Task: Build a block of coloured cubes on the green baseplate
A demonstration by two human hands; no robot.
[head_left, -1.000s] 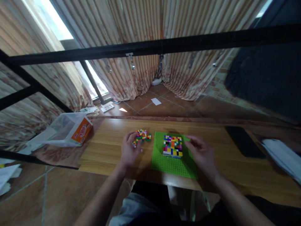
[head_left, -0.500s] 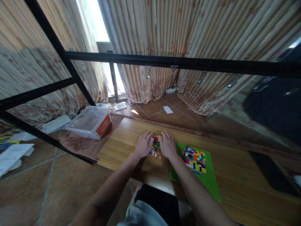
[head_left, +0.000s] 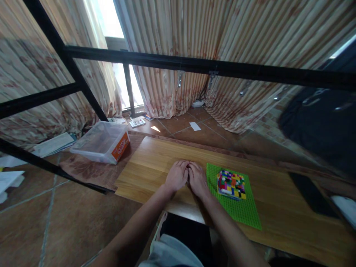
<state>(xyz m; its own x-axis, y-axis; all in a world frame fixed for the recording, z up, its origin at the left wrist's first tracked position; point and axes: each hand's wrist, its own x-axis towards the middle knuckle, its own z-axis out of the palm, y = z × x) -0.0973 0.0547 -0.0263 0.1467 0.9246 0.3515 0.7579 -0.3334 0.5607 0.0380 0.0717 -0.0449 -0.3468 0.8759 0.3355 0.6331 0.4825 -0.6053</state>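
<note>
My left hand (head_left: pixel 177 176) and my right hand (head_left: pixel 197 178) are cupped together on the wooden table (head_left: pixel 143 163), fingertips meeting and fingers curled inward. The small colourful toy bricks that lay between them are now hidden by the hands. Just right of my right hand lies a green studded baseplate (head_left: pixel 244 215). On it stands a block of multicoloured toy bricks (head_left: pixel 232 183), packed closely together, with neither hand touching it.
A clear plastic box (head_left: pixel 94 148) with an orange label stands on the floor beyond the table's left end. A dark flat panel (head_left: pixel 311 193) lies at the right, near a white object (head_left: pixel 345 207). A black metal frame (head_left: pixel 167 61) crosses before the curtains.
Both hands have come together, closing over the loose bricks that showed between them before. The view has shifted slightly; the brick block stays on its baseplate.
</note>
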